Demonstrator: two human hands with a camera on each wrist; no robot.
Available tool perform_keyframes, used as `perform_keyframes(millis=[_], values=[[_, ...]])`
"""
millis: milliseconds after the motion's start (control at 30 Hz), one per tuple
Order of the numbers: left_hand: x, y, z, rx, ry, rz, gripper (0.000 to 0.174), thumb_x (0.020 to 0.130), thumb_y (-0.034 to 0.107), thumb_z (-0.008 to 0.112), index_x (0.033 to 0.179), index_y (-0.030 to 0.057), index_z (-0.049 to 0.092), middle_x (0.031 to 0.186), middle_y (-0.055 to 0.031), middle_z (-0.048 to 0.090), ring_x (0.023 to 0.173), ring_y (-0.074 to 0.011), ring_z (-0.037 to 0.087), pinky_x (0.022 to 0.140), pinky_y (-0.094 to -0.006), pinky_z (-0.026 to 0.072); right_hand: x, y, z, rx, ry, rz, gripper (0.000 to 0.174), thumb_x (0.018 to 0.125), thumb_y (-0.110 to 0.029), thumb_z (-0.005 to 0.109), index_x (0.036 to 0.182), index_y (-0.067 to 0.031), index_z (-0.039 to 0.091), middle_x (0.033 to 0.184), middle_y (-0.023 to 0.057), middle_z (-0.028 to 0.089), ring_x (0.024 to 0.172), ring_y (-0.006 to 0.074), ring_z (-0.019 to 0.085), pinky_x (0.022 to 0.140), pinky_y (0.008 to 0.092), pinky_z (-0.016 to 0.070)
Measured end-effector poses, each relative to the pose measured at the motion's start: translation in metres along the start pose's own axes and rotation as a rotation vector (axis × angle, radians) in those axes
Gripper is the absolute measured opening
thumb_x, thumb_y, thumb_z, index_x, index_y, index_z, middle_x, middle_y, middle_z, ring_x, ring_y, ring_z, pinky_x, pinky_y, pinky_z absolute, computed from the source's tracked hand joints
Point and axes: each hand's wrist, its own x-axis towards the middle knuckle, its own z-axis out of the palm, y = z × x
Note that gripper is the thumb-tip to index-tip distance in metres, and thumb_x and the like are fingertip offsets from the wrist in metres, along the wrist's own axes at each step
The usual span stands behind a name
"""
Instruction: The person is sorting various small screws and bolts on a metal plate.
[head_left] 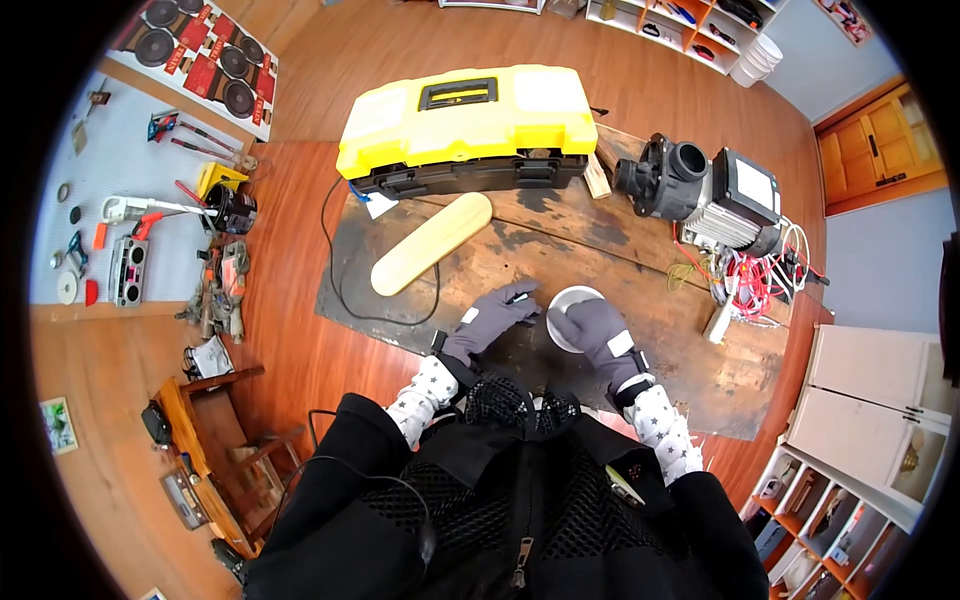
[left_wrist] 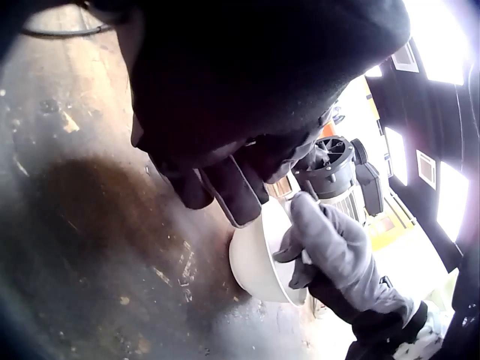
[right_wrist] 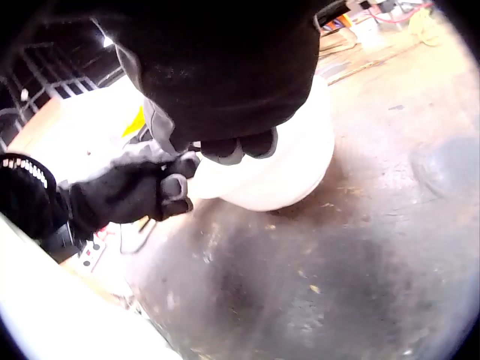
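A round white bowl [head_left: 577,340] stands on the worn wooden table close to the person's body. The gloved right hand [head_left: 598,328] is over its right side, its fingers reaching across the rim into the opening. In the left wrist view the right hand [left_wrist: 334,244] has bent fingers inside the bowl [left_wrist: 259,259]; I cannot tell whether they pinch anything. The gloved left hand [head_left: 495,318] lies just left of the bowl, fingers pointing toward it and loosely bent. In the right wrist view the left hand's fingertips [right_wrist: 176,187] are right beside the rim of the bowl [right_wrist: 277,180].
A yellow toolbox [head_left: 465,125] stands at the table's far side. A pale wooden board with rounded ends [head_left: 432,244] and a black cable [head_left: 335,270] lie at the left. A motor pump [head_left: 700,195] and tangled wires [head_left: 755,285] occupy the right.
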Motion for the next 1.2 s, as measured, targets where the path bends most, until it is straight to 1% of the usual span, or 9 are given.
perform_keyframes(millis=[167, 267, 433, 533, 633, 700, 833, 1000, 1200], values=[[0.002, 0.007, -0.002, -0.030, 0.051, 0.040, 0.047, 0.099, 0.014, 0.066, 0.142, 0.0010, 0.053, 0.113, -0.0104, 0.070, 0.098, -0.0149, 0.070, 0.086, -0.0273, 0.0576, -0.008, -0.014, -0.022, 1.203, 0.285, 0.586, 0.054, 0.098, -0.057, 0.058, 0.091, -0.0048, 0.069, 0.060, -0.0006, 0.052, 0.054, 0.0088, 0.051, 0.050, 0.0256, 0.0384], [-0.009, 0.031, 0.012, -0.105, -0.052, -0.013, 0.044, 0.099, 0.015, 0.065, 0.139, -0.0009, 0.055, 0.112, -0.0115, 0.070, 0.097, -0.0158, 0.070, 0.085, -0.0273, 0.0577, -0.011, -0.002, -0.030, 1.696, 0.153, 0.777, 0.054, 0.098, -0.056, 0.059, 0.092, -0.0026, 0.068, 0.060, -0.0007, 0.050, 0.053, 0.0096, 0.051, 0.050, 0.0246, 0.0383], [-0.020, 0.071, 0.044, -0.027, -0.195, 0.015, 0.042, 0.099, 0.017, 0.065, 0.134, -0.0039, 0.057, 0.109, -0.0121, 0.071, 0.095, -0.0162, 0.070, 0.084, -0.0275, 0.0580, -0.015, -0.013, -0.030, 1.887, 0.122, 0.818, 0.055, 0.100, -0.052, 0.058, 0.103, 0.0017, 0.068, 0.070, 0.0009, 0.056, 0.058, 0.0096, 0.054, 0.051, 0.0232, 0.0396], [-0.020, 0.076, 0.051, 0.040, -0.227, 0.035, 0.040, 0.098, 0.019, 0.066, 0.131, -0.0045, 0.060, 0.106, -0.0107, 0.072, 0.094, -0.0154, 0.071, 0.083, -0.0280, 0.0584, -0.020, -0.010, -0.017, 1.606, 0.354, 0.451, 0.048, 0.103, -0.044, 0.056, 0.109, 0.0026, 0.067, 0.073, 0.0008, 0.057, 0.064, 0.0093, 0.055, 0.053, 0.0228, 0.0413], [-0.031, 0.089, 0.056, -0.076, -0.210, -0.013, 0.039, 0.099, 0.020, 0.066, 0.129, -0.0037, 0.062, 0.106, -0.0094, 0.073, 0.093, -0.0145, 0.071, 0.084, -0.0284, 0.0582, -0.023, 0.003, -0.008, 2.193, 0.114, 0.506, 0.035, 0.106, -0.025, 0.054, 0.127, 0.0029, 0.058, 0.094, 0.0076, 0.066, 0.080, 0.0123, 0.063, 0.064, 0.0232, 0.0488], [-0.032, 0.091, 0.056, -0.034, -0.218, -0.001, 0.038, 0.100, 0.020, 0.065, 0.130, -0.0023, 0.062, 0.111, -0.0093, 0.072, 0.094, -0.0150, 0.070, 0.085, -0.0296, 0.0582, -0.032, -0.008, 0.005, 1.460, 0.451, -0.013, 0.040, 0.106, -0.010, 0.050, 0.143, 0.0027, 0.043, 0.123, 0.0161, 0.064, 0.100, 0.0184, 0.066, 0.081, 0.0268, 0.0545], [-0.021, 0.068, 0.058, -0.054, -0.270, 0.074, 0.038, 0.102, 0.019, 0.061, 0.134, -0.0013, 0.060, 0.117, -0.0101, 0.070, 0.096, -0.0162, 0.070, 0.085, -0.0299, 0.0583, -0.037, 0.001, 0.012, 1.182, 0.299, -0.005, 0.050, 0.105, -0.002, 0.048, 0.151, -0.0005, 0.031, 0.142, 0.0198, 0.053, 0.118, 0.0226, 0.061, 0.097, 0.0326, 0.0523], [-0.015, 0.062, 0.058, -0.128, -0.327, -0.022, 0.041, 0.105, 0.020, 0.055, 0.140, -0.0007, 0.054, 0.118, -0.0102, 0.069, 0.100, -0.0174, 0.069, 0.086, -0.0291, 0.0574, -0.032, 0.001, 0.005, 2.330, 0.074, 0.106, 0.040, 0.106, -0.014, 0.047, 0.141, 0.0058, 0.044, 0.136, 0.0179, 0.056, 0.122, 0.0262, 0.058, 0.110, 0.0362, 0.0449], [-0.010, 0.046, 0.050, -0.413, -0.337, -0.070, 0.045, 0.106, 0.030, 0.053, 0.141, 0.0022, 0.054, 0.102, -0.0052, 0.067, 0.087, -0.0118, 0.065, 0.072, -0.0227, 0.0529, -0.039, -0.038, -0.050, 2.263, 0.095, 0.263, 0.044, 0.101, -0.004, 0.048, 0.143, 0.0061, 0.042, 0.138, 0.0196, 0.055, 0.125, 0.0293, 0.057, 0.112, 0.0393, 0.0437]])
